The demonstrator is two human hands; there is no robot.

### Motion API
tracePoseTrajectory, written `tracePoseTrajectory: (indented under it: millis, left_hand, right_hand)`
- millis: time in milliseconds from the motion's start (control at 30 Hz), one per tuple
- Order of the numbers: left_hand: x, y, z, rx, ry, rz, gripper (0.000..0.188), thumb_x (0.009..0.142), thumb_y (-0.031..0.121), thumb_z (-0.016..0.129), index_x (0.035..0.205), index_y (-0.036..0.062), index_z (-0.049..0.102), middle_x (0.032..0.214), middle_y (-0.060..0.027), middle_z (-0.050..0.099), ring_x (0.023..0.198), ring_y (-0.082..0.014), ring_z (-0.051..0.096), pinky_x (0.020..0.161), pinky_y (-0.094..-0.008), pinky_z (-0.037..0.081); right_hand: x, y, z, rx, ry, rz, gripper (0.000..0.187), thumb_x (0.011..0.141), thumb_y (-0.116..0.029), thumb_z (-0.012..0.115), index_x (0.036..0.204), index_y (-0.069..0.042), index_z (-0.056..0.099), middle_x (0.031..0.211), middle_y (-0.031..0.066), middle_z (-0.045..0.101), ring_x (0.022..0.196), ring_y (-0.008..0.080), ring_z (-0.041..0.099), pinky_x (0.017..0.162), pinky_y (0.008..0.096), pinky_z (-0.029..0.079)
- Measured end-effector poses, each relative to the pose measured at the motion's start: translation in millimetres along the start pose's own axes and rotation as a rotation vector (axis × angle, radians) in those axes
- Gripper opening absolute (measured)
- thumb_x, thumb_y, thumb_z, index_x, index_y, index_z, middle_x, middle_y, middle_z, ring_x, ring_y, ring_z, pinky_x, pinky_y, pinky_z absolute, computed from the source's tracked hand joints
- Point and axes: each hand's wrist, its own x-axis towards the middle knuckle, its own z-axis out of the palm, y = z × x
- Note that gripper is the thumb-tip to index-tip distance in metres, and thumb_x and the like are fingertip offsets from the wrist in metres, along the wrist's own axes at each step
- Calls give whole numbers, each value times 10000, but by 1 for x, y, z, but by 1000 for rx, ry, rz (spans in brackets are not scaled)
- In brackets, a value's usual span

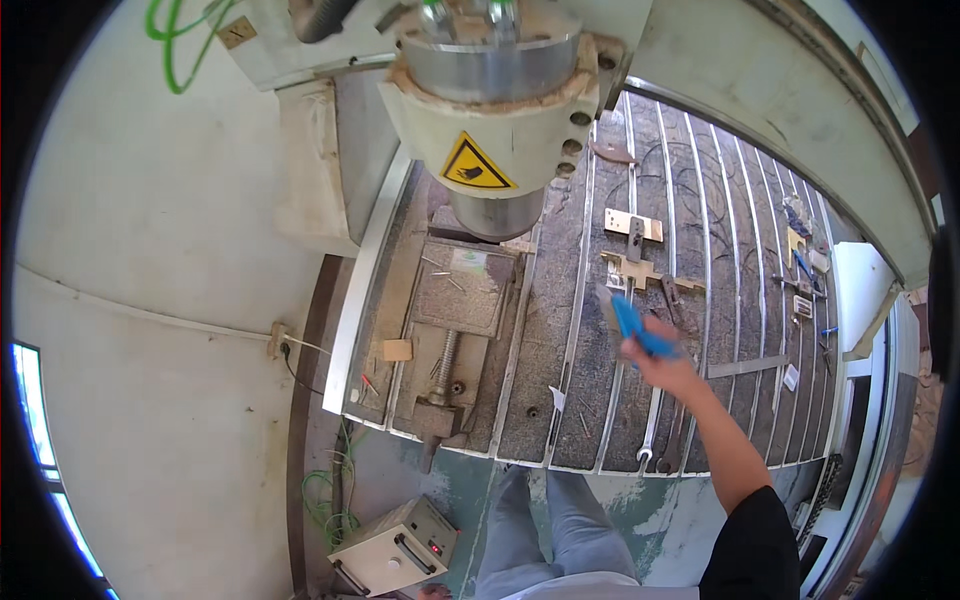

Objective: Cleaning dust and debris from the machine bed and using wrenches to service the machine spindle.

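Note:
My right hand (662, 362) reaches out over the slotted machine bed (620, 380), fingers closed round a blue-handled tool (632, 322). The tool has a pale tip pointing toward the far left; motion blurs it, so its exact kind is unclear. Just beyond the tip lies a tan notched plate (635, 268), with a dark clamp piece (637, 238) between it and a pale rectangular block (648, 224). Another dark clamp bar (672, 296) is close to the hand. At the bottom edge a sliver of my left hand (435, 592) shows, its fingers mostly cut off.
A spindle head (490, 130) with a yellow warning label hangs over the bed. A machine vise (455, 290) sits on the left part. Near the front edge lies a wrench (648, 435); a metal ruler (748, 366) is farther right. A control box (395, 550) stands on the floor.

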Motion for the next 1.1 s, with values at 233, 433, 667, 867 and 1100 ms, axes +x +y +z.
tracePoseTrajectory:
  millis: [233, 433, 667, 867, 1100]
  left_hand:
    - [-8, -13, 44, -75, -47, -31, 298, 878, 183, 608, 1154, 79, 565, 994, -83, 648, 864, -238, 649, 667, -357, 530]
    - [-24, -41, 80, -144, -84, -44, 308, 874, 200, 616, 1154, 84, 561, 994, -86, 647, 868, -239, 650, 668, -358, 532]
    - [-48, -58, 112, -237, -126, -31, 321, 869, 220, 626, 1154, 89, 557, 993, -90, 647, 873, -240, 652, 670, -359, 534]
    - [-69, -66, 128, -326, -149, -11, 332, 865, 236, 634, 1154, 93, 553, 993, -93, 646, 876, -242, 653, 671, -360, 536]
    - [-68, -71, 138, -318, -136, -97, 449, 841, 323, 671, 1184, 77, 520, 1031, -109, 634, 905, -254, 650, 698, -373, 539]
  right_hand:
    - [101, -54, -40, 1077, 233, 411, 329, 917, -369, 577, 894, -45, 526, 711, 33, 539, 473, 90, 482, 356, 275, 321]
    - [187, -56, 3, 740, 749, 118, 304, 927, -295, 551, 800, -20, 523, 571, 29, 513, 410, 102, 467, 338, 269, 321]
    - [199, -67, -2, 708, 318, 141, 310, 920, -300, 552, 829, -7, 515, 541, 59, 523, 366, 135, 465, 349, 270, 341]
    - [208, -72, -2, 832, 299, 203, 290, 949, -249, 499, 803, 2, 505, 545, 79, 539, 387, 138, 508, 361, 274, 363]
    - [202, -68, -5, 784, 466, 96, 284, 944, -240, 501, 806, 7, 524, 580, 82, 555, 416, 145, 528, 387, 276, 411]
